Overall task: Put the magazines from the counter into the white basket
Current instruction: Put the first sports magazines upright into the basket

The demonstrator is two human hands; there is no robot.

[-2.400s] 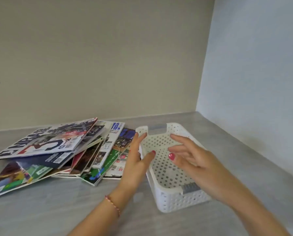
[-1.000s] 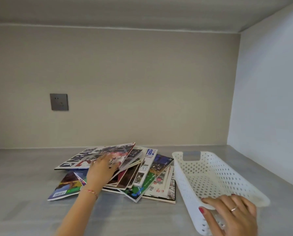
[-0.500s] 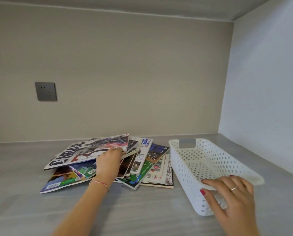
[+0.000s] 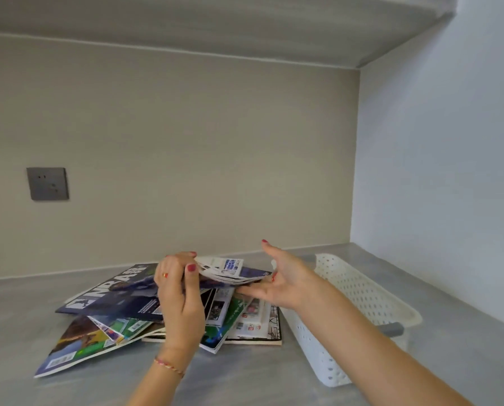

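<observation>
A fanned pile of magazines [image 4: 163, 320] is lying on the grey table [image 4: 244, 382], its long axis running left to right; the upper few magazines [image 4: 145, 291] are being pinched and lifted at their right end by the left hand [image 4: 180, 294], tilting down toward the left. The right hand [image 4: 283, 282] is being held spread, fingers touching the pile's right edge. The white basket [image 4: 359, 300] is standing just right of the pile, its long axis running front to back, below a beige wall bearing a grey socket [image 4: 47, 183].
</observation>
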